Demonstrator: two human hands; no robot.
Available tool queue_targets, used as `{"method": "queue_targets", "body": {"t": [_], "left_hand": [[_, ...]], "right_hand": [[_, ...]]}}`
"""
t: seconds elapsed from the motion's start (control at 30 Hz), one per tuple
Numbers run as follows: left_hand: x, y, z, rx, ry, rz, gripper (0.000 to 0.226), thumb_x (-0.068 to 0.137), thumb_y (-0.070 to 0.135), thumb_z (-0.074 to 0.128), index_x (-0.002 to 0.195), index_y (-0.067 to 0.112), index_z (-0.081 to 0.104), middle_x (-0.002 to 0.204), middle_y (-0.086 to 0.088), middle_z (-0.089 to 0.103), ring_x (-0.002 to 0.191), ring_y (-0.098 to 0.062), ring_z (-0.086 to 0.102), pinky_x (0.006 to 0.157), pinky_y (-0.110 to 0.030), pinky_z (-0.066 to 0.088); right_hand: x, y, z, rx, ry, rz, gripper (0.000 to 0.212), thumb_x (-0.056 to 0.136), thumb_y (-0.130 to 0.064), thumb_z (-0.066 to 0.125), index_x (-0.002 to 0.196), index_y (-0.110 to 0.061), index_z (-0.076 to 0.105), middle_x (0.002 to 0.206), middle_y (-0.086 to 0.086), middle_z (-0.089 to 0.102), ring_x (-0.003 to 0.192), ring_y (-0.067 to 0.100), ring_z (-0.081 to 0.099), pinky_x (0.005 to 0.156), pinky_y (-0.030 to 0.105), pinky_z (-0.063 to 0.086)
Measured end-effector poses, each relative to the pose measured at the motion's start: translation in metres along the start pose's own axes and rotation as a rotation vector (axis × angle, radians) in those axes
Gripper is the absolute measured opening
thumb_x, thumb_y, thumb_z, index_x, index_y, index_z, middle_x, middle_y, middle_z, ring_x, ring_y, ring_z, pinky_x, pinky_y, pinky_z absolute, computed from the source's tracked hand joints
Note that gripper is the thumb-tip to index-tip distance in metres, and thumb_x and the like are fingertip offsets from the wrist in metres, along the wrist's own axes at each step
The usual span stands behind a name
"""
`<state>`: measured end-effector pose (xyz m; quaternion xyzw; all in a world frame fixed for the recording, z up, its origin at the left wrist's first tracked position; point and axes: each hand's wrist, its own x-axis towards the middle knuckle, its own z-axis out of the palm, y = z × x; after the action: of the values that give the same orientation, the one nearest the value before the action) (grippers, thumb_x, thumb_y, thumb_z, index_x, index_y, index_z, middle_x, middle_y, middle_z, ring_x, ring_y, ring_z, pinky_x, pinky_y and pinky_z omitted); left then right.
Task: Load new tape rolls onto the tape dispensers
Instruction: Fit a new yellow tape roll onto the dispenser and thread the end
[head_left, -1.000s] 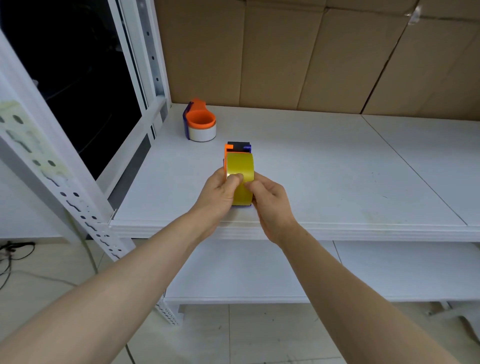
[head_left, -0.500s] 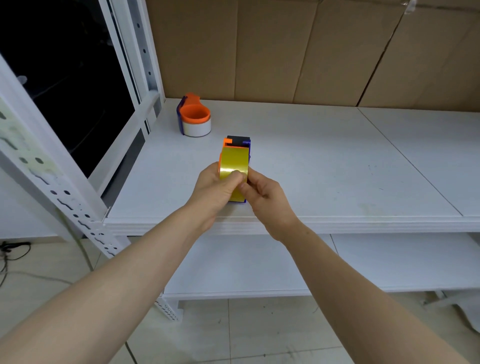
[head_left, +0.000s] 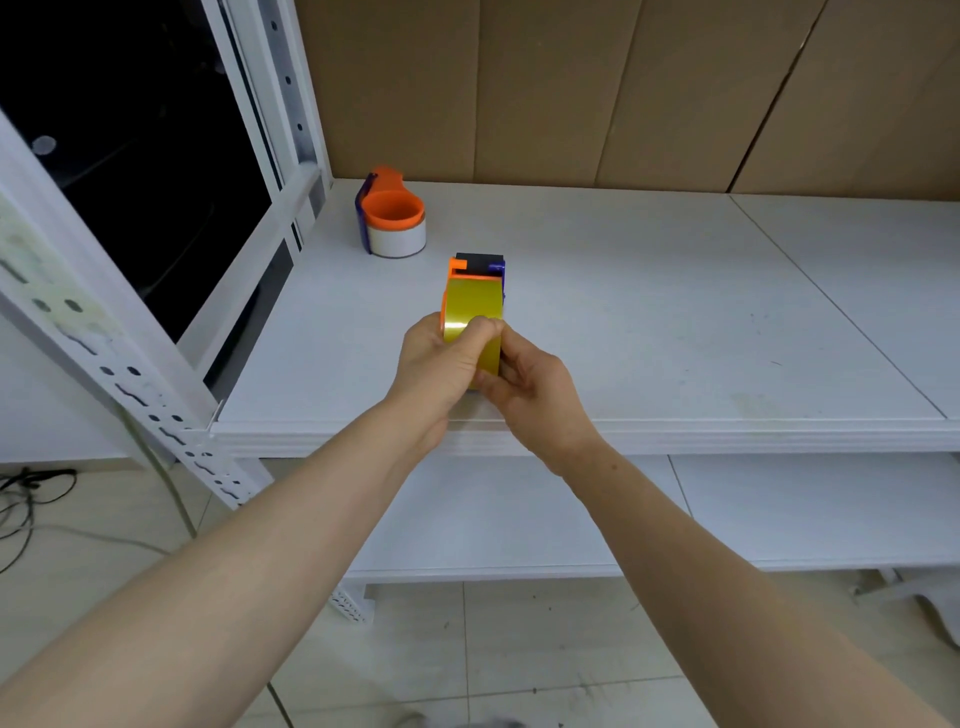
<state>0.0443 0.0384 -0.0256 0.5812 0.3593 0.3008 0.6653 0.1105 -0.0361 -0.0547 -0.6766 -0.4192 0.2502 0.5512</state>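
Note:
An orange and purple tape dispenser (head_left: 480, 266) stands on edge near the front of the white shelf (head_left: 649, 332), with a yellow tape roll (head_left: 474, 306) mounted on it. My left hand (head_left: 441, 364) grips the roll and dispenser from the left, its thumb on the roll's face. From the right, my right hand (head_left: 535, 395) pinches the lower side of the same roll. A second orange dispenser (head_left: 392, 218) carrying a white tape roll (head_left: 397, 240) lies flat at the back left of the shelf.
A white perforated metal post (head_left: 119, 364) and a window frame (head_left: 275, 145) border the shelf on the left. Cardboard panels (head_left: 623, 88) form the back wall. A lower shelf (head_left: 779, 509) sits beneath, and cables (head_left: 26, 499) lie on the tiled floor.
Both hands stayed on the yellow roll and dispenser; my fingers shifted slightly around the roll's near face. The camera view tilted a little.

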Motion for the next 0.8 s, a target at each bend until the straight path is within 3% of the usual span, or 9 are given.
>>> {"method": "queue_targets", "body": {"t": [0.1,0.2,0.33,0.47,0.63,0.8], "left_hand": [[0.0,-0.001,-0.002,0.014,-0.025,0.006,0.026,0.081,0.014,0.056,0.101,-0.001,0.061,0.079,-0.008,0.06,0.069,-0.015,0.059,0.06,-0.018,0.049],[-0.001,-0.003,-0.004,0.021,-0.042,0.02,0.022,0.082,0.008,0.053,0.101,0.0,0.061,0.079,-0.008,0.059,0.07,-0.016,0.058,0.063,-0.023,0.048],[-0.002,-0.006,-0.007,0.047,-0.092,0.057,0.014,0.081,0.002,0.051,0.093,0.007,0.058,0.073,-0.004,0.061,0.065,-0.012,0.061,0.063,-0.024,0.049],[-0.004,-0.007,-0.009,0.024,-0.095,0.064,0.014,0.084,0.006,0.057,0.097,0.008,0.061,0.077,-0.002,0.065,0.067,-0.009,0.064,0.064,-0.02,0.05],[-0.005,-0.007,-0.006,0.003,-0.047,0.033,0.025,0.084,0.015,0.061,0.104,0.0,0.061,0.085,-0.011,0.064,0.077,-0.02,0.063,0.076,-0.034,0.052],[-0.007,-0.003,-0.003,-0.009,-0.024,0.008,0.027,0.084,0.021,0.059,0.1,-0.001,0.062,0.083,-0.012,0.061,0.077,-0.022,0.06,0.077,-0.037,0.05]], "right_hand": [[-0.001,0.0,-0.001,-0.002,0.001,0.013,0.046,0.091,-0.001,0.053,0.135,-0.009,0.046,0.119,0.01,0.065,0.111,0.022,0.062,0.101,0.037,0.048],[-0.001,0.001,-0.002,-0.002,-0.005,0.013,0.047,0.09,-0.002,0.053,0.136,-0.011,0.045,0.119,0.01,0.065,0.112,0.021,0.062,0.101,0.038,0.048],[-0.002,0.0,-0.002,0.012,-0.008,-0.007,0.047,0.091,-0.002,0.053,0.136,-0.012,0.046,0.12,0.009,0.065,0.112,0.019,0.062,0.1,0.031,0.049],[-0.002,0.001,-0.002,-0.014,-0.011,-0.034,0.048,0.091,-0.002,0.053,0.137,-0.01,0.044,0.118,0.01,0.065,0.111,0.018,0.062,0.098,0.023,0.048],[-0.006,0.005,0.0,-0.089,0.005,-0.049,0.052,0.091,-0.003,0.052,0.14,-0.013,0.04,0.117,0.006,0.066,0.107,0.015,0.061,0.092,0.015,0.046],[-0.011,0.011,0.005,-0.159,0.038,-0.083,0.052,0.094,-0.009,0.05,0.143,-0.014,0.036,0.117,0.008,0.066,0.108,0.022,0.061,0.096,0.03,0.049]]}}
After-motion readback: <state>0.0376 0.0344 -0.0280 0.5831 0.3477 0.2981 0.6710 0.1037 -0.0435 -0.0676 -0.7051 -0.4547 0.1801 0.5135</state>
